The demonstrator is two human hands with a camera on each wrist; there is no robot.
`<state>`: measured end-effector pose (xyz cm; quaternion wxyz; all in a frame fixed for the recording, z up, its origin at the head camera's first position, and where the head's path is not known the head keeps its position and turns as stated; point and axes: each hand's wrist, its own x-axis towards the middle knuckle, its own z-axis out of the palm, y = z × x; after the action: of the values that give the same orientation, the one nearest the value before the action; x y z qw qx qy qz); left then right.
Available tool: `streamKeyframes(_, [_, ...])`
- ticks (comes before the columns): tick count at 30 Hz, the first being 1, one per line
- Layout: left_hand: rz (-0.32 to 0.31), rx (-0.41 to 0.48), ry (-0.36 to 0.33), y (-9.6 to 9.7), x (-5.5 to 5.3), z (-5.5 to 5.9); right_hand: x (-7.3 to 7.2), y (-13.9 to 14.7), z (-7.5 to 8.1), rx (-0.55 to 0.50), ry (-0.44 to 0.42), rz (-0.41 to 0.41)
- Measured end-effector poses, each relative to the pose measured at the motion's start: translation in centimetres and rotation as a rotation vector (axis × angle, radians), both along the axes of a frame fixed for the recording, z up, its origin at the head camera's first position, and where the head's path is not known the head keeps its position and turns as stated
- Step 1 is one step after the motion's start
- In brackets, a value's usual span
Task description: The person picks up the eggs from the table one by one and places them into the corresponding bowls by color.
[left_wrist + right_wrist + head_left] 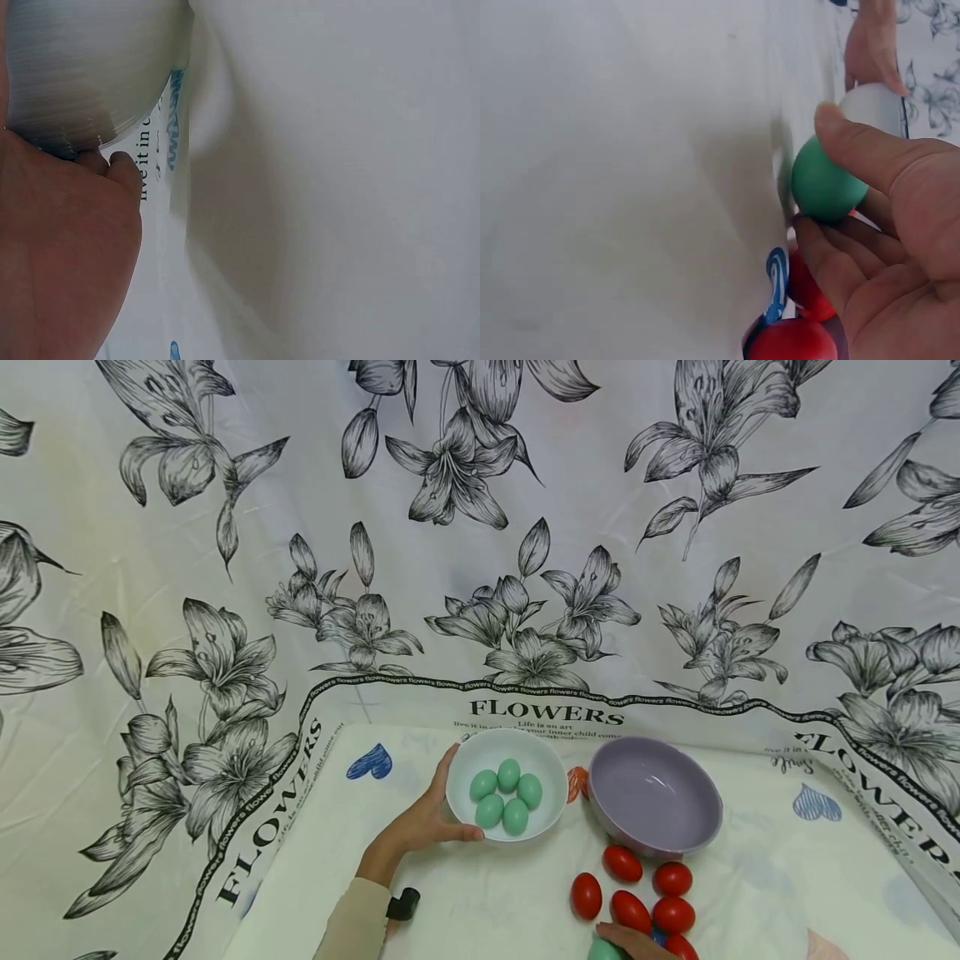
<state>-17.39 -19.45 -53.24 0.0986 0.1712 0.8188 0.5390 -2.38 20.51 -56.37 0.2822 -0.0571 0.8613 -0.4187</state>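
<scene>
My left hand (420, 822) grips a white bowl (557, 810) by its left side, thumb along the near rim and fingers round the far left. Several light green eggs (508, 774) lie inside the bowl. The left wrist view shows the bowl's outer wall (90, 67) close against the fingers. At the bottom edge of the head view, my right hand (637, 943) is partly cut off. It pinches another green egg (825, 180) between thumb and fingers, clearest in the right wrist view. Red eggs (630, 912) lie just around this hand.
A purple bowl (656, 793) stands right of the white one, with several red eggs in front of it. The white cloth (465, 902) with printed hearts covers the table. A flower-patterned curtain (450, 568) rises behind it.
</scene>
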Motion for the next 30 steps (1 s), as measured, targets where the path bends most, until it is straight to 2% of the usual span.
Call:
streamKeyframes(3, [0.002,0.004,-0.009,0.1,0.1,0.1,0.1,-0.1,1.1,-0.039,0.035,0.005])
streamKeyframes(8, [0.005,0.011,-0.013,0.1,0.3,0.2,0.3,-0.5,4.7,-0.176,0.077,-0.006])
streamKeyframes(11, [0.007,0.017,-0.018,0.1,0.3,0.3,0.2,-1.0,6.4,-0.199,0.119,-0.023])
streamKeyframes(16, [0.006,0.026,-0.023,0.1,0.2,0.1,-0.1,-1.8,8.5,-0.088,0.319,-0.097])
streamKeyframes(19, [0.003,0.028,-0.024,0.1,0.2,0.0,-0.4,-1.9,8.9,-0.048,0.501,-0.100])
streamKeyframes(23, [0.009,0.028,-0.029,0.1,0.2,-0.1,-1.5,-1.9,8.9,-0.052,0.766,-0.044])
streamKeyframes(27, [0.011,0.029,-0.026,0.1,0.1,-0.2,-2.8,-2.1,9.4,-0.134,0.923,0.040])
streamKeyframes(30, [0.013,0.030,-0.026,0.1,0.2,-0.2,-3.7,-2.6,10.1,-0.131,0.995,0.075])
